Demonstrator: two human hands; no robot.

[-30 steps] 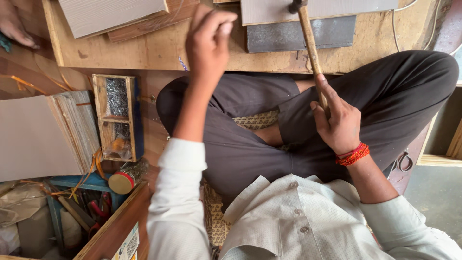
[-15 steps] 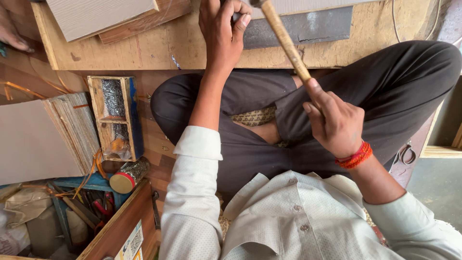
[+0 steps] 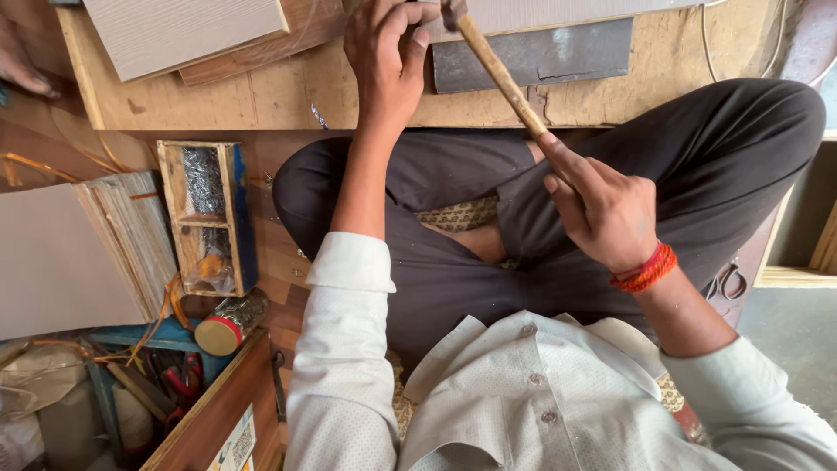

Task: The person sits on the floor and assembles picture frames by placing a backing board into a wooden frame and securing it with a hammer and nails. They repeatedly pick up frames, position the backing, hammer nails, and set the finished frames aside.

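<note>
The right hand (image 3: pixel 602 209), right of centre in the frame, is clenched around the lower end of a hammer (image 3: pixel 497 70), its forefinger laid along the wooden handle. The handle slants up and to the left from the fist, and the dark metal head sits at the very top edge of the frame, just beside the fingertips of the other hand. A band of red and orange thread (image 3: pixel 645 269) circles the right wrist.

The left hand (image 3: pixel 384 52), at upper centre, has its fingers pinched together on the wooden board (image 3: pixel 261 92), close against the hammer head; whatever small thing they pinch is too tiny to make out. Its white sleeve is rolled back to the elbow.

The wooden board runs across the top of the frame, above the person's crossed legs in dark trousers. On it, to the right of the hammer, lies a grey metal plate (image 3: pixel 540 54), partly under a pale panel at the top edge. At upper left a light ribbed panel (image 3: pixel 174 30) rests on the board.

At the left of the frame stands a small wooden box (image 3: pixel 207 218) with two compartments, holding shiny metal bits. Just below it lies a small jar (image 3: pixel 228 324) with a red-rimmed lid. At the far upper left, part of another person's hand (image 3: pixel 19 63) shows.
</note>
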